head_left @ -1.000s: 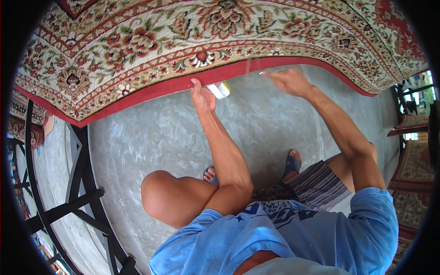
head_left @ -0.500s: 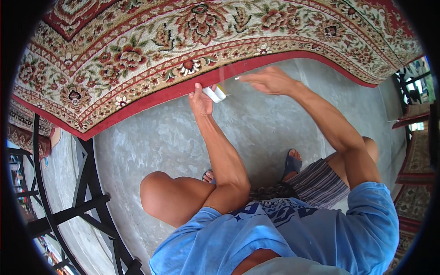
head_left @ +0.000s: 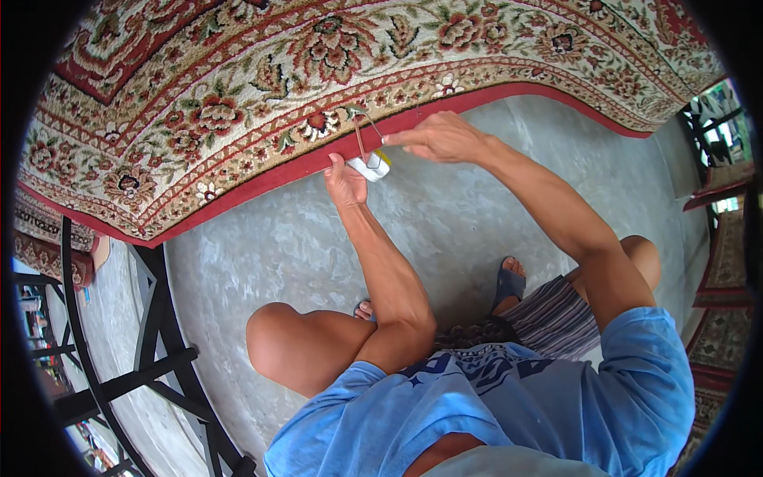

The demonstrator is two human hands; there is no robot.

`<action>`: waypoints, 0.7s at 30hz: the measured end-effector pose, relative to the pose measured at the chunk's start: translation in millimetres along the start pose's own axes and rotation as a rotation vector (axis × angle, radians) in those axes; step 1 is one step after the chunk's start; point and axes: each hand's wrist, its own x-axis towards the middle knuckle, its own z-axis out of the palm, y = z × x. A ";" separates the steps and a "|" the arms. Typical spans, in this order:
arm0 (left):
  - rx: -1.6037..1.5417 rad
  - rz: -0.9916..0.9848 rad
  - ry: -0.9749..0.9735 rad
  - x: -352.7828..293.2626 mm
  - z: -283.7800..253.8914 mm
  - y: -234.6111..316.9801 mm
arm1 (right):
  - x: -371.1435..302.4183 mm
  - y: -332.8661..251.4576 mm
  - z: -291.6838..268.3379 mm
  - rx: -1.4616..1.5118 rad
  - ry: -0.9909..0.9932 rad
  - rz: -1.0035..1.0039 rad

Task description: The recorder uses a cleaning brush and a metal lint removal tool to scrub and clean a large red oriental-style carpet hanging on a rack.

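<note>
My left hand (head_left: 346, 183) is closed at the red border of a floral carpet (head_left: 310, 159), its thumb upright against the edge. A small white object with a yellow strip (head_left: 370, 167) sits in its fingers; its exact kind is unclear. From the white object, a thin brown strand or wire (head_left: 361, 141) angles up over the border. My right hand (head_left: 445, 139) is just to the right, forefinger and thumb drawn together and pointing left. Something small and white shows at its fingertips, close to the strand, too small to name.
Grey concrete floor (head_left: 262, 246) lies beneath the hanging carpet. Black metal framework (head_left: 151, 318) stands at the left, and more carpets (head_left: 719, 278) hang at the right. My bent knees and sandaled feet (head_left: 509, 286) are below my hands.
My right hand has shifted left, closer to my left hand. The strand, blurred before, now shows clearly farther left. My left hand has dropped slightly.
</note>
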 end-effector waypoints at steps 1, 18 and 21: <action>-0.001 0.049 0.017 -2.6 15.1 -5.1 | -0.1 12.2 4.2 0.031 0.019 -0.012; 0.052 0.089 0.078 3.2 40.0 -22.8 | -72.7 82.4 -9.3 0.095 0.184 0.237; 0.063 0.119 0.072 0.4 20.1 -11.4 | -76.5 59.1 -6.4 0.119 0.170 0.204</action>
